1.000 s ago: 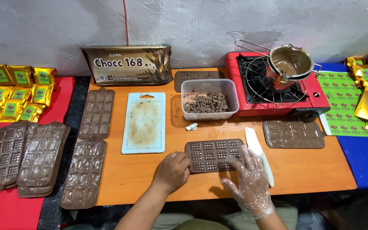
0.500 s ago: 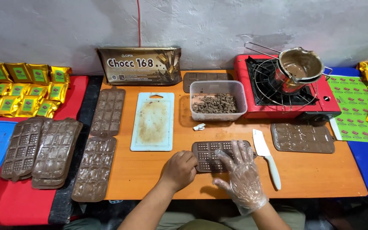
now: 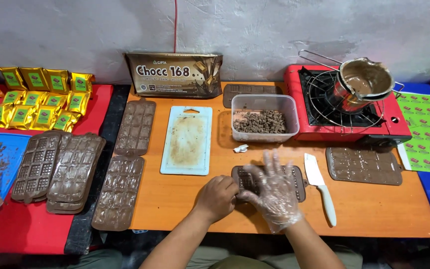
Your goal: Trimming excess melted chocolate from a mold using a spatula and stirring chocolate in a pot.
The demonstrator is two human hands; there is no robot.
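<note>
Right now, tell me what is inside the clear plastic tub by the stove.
The clear plastic tub holds a low heap of small brown chocolate pieces covering most of its floor. What lies beneath the heap is hidden. The tub has no lid on.

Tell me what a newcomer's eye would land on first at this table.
The two hands at the front edge: the bare left hand and the gloved right hand rest on a brown chocolate mould. Behind them to the right, a red stove carries a metal pot of melted chocolate. On the far left lie gold packets in rows.
</note>
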